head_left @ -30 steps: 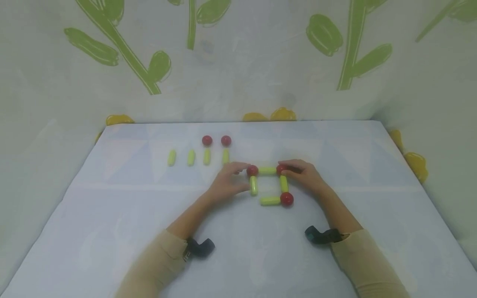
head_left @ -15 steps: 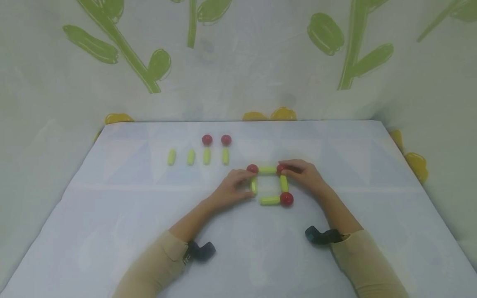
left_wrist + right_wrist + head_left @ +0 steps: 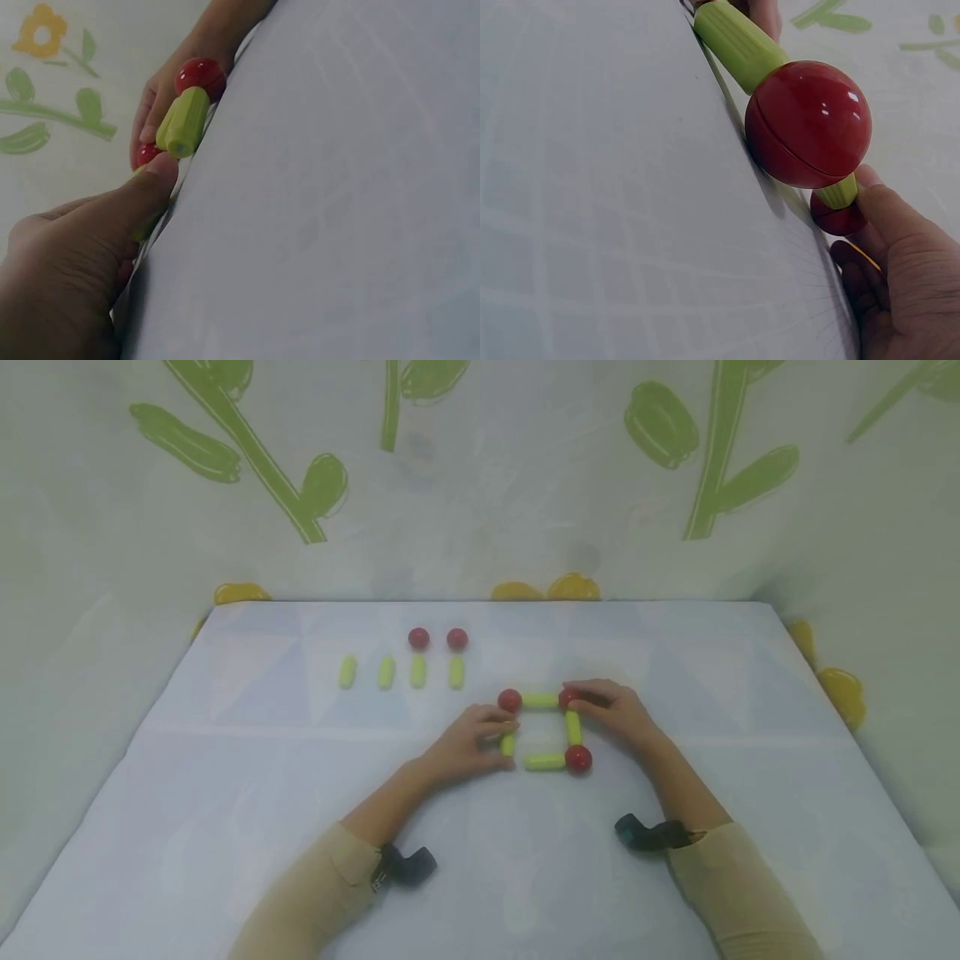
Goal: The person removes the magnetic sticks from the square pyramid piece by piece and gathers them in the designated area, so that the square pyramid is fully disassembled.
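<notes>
Red balls and yellow-green ribbed rods form a small square with one open corner at the near left. My left hand [image 3: 467, 745] pinches the left rod [image 3: 507, 747] between thumb and fingers, partly covering it. The far-left ball [image 3: 510, 700] sits just beyond those fingers. At the far-right ball [image 3: 567, 698], my right hand [image 3: 621, 720] grips with thumb and fingers, hiding part of it. From that ball the right rod [image 3: 573, 728] runs to the near-right ball [image 3: 578, 759], which also joins the near rod [image 3: 545, 762]. The far rod [image 3: 540, 701] links the two far balls.
Two loose red balls, a left one [image 3: 418, 638] and a right one [image 3: 457, 639], lie toward the back left of the white table [image 3: 495, 877]. Several loose rods [image 3: 386, 672] are lined up nearby. A wall [image 3: 517, 502] with painted leaves stands behind.
My left hand has moved from beside the far-left ball toward me and now pinches the left rod near its lower end. My right hand has stayed on the far-right ball.
</notes>
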{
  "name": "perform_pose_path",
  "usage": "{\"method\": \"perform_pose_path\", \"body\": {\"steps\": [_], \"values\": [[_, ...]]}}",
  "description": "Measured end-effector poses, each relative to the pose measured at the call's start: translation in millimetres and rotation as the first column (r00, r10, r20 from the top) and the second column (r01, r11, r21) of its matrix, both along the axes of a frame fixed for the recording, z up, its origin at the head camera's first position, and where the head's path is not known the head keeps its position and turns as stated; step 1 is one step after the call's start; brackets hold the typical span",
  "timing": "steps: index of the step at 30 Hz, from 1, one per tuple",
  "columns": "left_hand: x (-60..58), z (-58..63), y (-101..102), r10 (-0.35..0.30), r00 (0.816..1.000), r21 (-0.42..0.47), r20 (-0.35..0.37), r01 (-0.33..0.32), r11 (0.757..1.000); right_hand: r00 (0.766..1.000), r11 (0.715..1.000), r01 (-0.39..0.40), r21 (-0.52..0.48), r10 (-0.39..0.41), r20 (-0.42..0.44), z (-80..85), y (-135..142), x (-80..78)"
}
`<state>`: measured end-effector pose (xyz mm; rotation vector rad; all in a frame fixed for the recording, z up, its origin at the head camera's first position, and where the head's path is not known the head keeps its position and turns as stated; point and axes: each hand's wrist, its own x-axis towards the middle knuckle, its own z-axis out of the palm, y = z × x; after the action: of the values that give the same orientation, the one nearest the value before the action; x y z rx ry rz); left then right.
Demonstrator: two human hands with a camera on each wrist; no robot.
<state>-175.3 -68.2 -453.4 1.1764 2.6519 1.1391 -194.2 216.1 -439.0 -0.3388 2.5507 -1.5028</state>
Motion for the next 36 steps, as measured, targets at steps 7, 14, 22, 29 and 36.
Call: {"method": "perform_pose_path", "body": {"steps": [7,14,22,29,36], "values": [[6.4,4.5,-9.1,0.042,0.999,-0.009,0.031,-0.042,0.999,1.000,1.000,0.004,-0.004,-0.004,0.004,-0.8,-1.6,0.7],[10.4,4.6,-23.1,0.089,0.993,-0.011,0.080,-0.088,0.996,1.000,1.000,0.013,0.008,-0.013,0.027,0.6,-1.6,1.0],[8.8,2.6,-40.4,0.140,0.987,-0.004,0.075,-0.140,0.990,1.000,1.000,0.018,0.002,-0.018,0.025,-0.6,-1.5,1.0],[2.5,5.1,-53.2,0.211,0.974,-0.023,0.086,-0.210,0.978,0.998,0.999,0.034,0.013,-0.035,0.043,-0.2,-1.7,2.0],[-4.3,2.9,-59.1,0.254,0.955,-0.007,0.153,-0.256,0.967,1.000,1.000,0.022,0.010,-0.022,0.005,0.6,-0.6,1.1]]}}
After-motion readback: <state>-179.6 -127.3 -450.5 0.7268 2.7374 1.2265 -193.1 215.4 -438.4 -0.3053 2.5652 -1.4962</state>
